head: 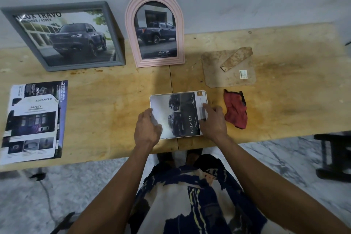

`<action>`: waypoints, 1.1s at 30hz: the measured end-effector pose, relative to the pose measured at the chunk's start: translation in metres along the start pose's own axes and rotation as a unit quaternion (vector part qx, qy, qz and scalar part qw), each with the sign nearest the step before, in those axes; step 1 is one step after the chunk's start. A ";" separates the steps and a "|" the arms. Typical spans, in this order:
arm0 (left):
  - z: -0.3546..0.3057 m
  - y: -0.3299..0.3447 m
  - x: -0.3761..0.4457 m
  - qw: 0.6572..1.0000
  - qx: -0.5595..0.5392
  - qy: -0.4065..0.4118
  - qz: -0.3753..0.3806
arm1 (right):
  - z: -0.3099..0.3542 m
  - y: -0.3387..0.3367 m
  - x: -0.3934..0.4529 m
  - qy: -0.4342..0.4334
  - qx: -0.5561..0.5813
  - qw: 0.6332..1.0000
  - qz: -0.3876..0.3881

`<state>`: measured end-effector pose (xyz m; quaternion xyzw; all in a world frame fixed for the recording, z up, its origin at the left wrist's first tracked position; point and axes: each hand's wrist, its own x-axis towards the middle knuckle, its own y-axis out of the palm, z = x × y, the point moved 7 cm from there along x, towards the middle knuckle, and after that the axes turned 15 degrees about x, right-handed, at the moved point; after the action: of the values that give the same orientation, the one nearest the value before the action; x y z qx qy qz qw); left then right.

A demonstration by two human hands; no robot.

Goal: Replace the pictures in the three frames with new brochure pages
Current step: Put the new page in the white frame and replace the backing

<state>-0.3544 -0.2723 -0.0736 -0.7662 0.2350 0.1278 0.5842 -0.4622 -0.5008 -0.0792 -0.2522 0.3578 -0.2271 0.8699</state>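
Head view: left hand (147, 128) and right hand (212, 120) press flat on the white frame (178, 114), fingers spread, likely steadying its page.

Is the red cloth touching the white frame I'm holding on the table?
Apart. The head view shows bare table between the red cloth and the white frame.

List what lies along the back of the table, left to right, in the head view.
grey frame → pink arched frame → brown backing board, lying flat with its stand flap up.
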 end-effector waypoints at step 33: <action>-0.274 0.013 0.121 0.998 -0.027 -0.040 0.026 | -0.030 -0.188 0.206 0.107 0.098 0.985 -0.089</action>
<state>-0.2793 -0.5625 -0.0632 -0.7696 0.2278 0.1799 0.5687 -0.3929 -0.7718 -0.0894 -0.1714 0.4008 -0.3630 0.8235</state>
